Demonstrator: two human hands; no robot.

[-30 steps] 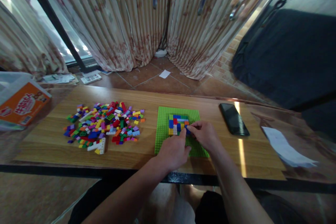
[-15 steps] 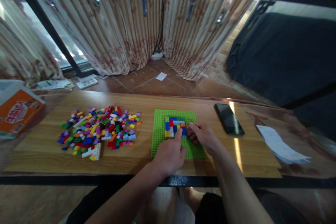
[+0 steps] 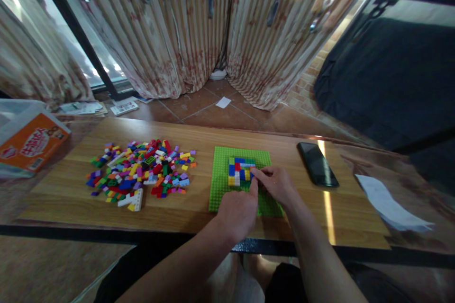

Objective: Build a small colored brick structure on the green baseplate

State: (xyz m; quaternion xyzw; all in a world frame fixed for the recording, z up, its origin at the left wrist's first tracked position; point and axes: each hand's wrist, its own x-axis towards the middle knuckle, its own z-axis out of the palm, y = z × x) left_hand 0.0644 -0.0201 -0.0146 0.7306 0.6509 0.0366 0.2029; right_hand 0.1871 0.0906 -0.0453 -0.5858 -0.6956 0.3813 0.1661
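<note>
A green baseplate (image 3: 222,184) lies on the wooden table (image 3: 199,137) in front of me. On it sits a small block of joined bricks (image 3: 239,170) in blue, yellow, red and green. My left hand (image 3: 237,212) rests on the plate's near part, fingers curled and forefinger stretched up to the block's right lower corner. My right hand (image 3: 276,185) lies just right of the block, fingers bent, fingertips pressing at its right edge. Whether a brick sits under those fingertips is hidden.
A heap of loose coloured bricks (image 3: 140,173) lies to the left. An orange box (image 3: 30,144) stands at the far left, a black phone (image 3: 317,163) to the right, a white paper (image 3: 389,203) beyond it. Curtains and tiled floor lie behind.
Both hands stay at the block's right edge. The left forefinger has shifted right toward the right hand's fingertips, and the view has swung slightly.
</note>
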